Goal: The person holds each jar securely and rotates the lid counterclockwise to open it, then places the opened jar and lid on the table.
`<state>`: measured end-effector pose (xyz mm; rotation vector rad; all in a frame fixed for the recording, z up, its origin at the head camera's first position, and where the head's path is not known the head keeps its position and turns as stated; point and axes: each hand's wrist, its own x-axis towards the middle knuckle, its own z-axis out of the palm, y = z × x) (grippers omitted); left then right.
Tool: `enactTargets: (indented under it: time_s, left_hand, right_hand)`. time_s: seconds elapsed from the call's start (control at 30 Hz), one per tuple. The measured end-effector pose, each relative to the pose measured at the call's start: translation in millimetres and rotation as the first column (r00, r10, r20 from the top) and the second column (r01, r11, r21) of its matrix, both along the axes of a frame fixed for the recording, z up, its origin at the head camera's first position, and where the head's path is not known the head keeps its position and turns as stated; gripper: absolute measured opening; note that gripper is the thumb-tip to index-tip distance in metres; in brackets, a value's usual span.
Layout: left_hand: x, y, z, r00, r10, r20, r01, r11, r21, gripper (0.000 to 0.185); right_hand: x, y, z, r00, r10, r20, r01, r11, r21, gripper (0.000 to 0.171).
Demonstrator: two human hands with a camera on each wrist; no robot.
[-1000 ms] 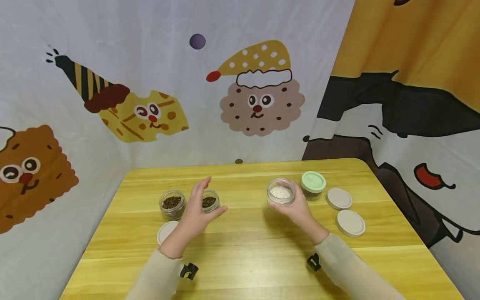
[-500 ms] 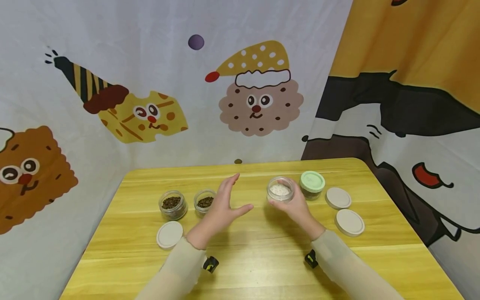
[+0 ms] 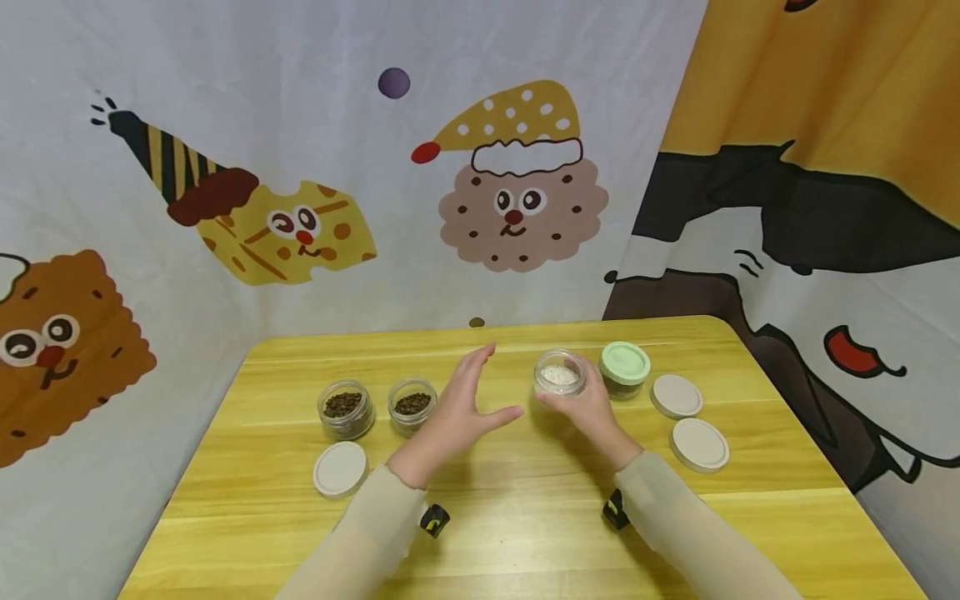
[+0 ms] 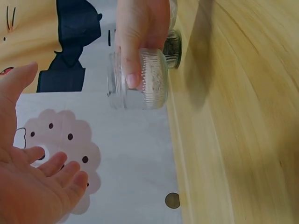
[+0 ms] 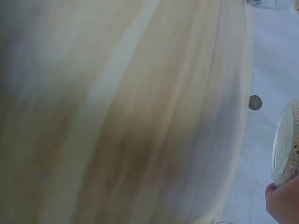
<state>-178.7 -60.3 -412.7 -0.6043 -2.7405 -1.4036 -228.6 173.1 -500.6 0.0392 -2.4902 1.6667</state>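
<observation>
Between the two hands, above the middle of the yellow wooden desk (image 3: 480, 500), sits the work; the right hand (image 3: 588, 408) has its grip curled round a small lidless glass jar of white grains (image 3: 560, 379), thumb and fingers wrapped about its wall, and the left-wrist view shows that jar held clear of the desk top with its ribbed base turned toward the camera; the left hand (image 3: 461, 408) holds nothing, its grip wide and relaxed, fingers straight and spread, thumb pointing toward the jar, palm facing it from just beside without touching; both forearms wear pale beige sleeves with a small black device at each wrist; just right of the held jar stands a jar with a mint-green lid (image 3: 625, 367), closed; further right lie two round off-white lids (image 3: 677, 396) flat on the desk, one nearer the person than the other; left of the open hand stand two lidless glass jars of dark brown bits (image 3: 412, 405), side by side and a little apart; in front of the leftmost one lies a third off-white lid (image 3: 341, 469); behind the desk hang cartoon-printed cloth backdrops (image 3: 300, 167) with a cheese figure and a cookie face in a spotted yellow hat.
</observation>
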Motion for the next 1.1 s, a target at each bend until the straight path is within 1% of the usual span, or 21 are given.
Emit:
enactTargets:
  time_s: [0.07,0.2,0.3,0.43,0.53,0.67,0.83,1.1]
  left_hand:
    - [-2.3,2.7,-0.1,1.0,-0.006,-0.006,0.006,1.0,-0.004,0.095]
    - [-7.2,9.1,-1.6,1.0,-0.023,0.013,0.023,1.0,0.006,0.096]
    - [-10.9,14.0,-5.2,0.999,-0.034,0.037,0.033,0.999,0.022,0.096]
    - [-14.7,19.6,-11.0,0.998,-0.045,0.053,0.043,0.999,0.03,0.096]
    - [-15.6,22.5,-14.4,0.997,-0.047,0.069,0.046,0.999,0.019,0.095]
    - [-15.2,23.9,-16.9,0.995,-0.048,0.093,0.047,0.999,0.012,0.096]
    - [-14.5,23.1,-18.7,0.994,-0.052,0.098,0.051,0.999,0.015,0.096]
    - [-14.0,24.7,-18.9,0.993,-0.061,0.104,0.06,0.998,0.007,0.096]
  right_hand:
    - [-1.4,0.0,-1.3,1.0,0.003,0.008,-0.003,1.0,-0.014,0.091]
    - [-4.9,0.7,-5.5,1.0,0.013,0.017,-0.013,1.0,-0.018,0.091]
    - [-6.9,1.5,-8.0,1.0,0.012,0.024,-0.012,1.0,-0.002,0.092]
    - [-8.6,1.8,-8.7,0.998,-0.006,0.055,0.004,1.0,0.028,0.095]
    - [-10.3,2.2,-9.3,0.997,-0.018,0.08,0.014,0.999,0.05,0.096]
    - [-13.2,2.5,-10.8,0.994,-0.019,0.11,0.013,0.999,0.049,0.096]
    - [-16.6,1.8,-12.2,0.991,-0.008,0.132,0.002,0.999,0.043,0.095]
    - [-20.9,-0.1,-13.0,0.989,-0.021,0.146,0.012,0.998,0.063,0.091]
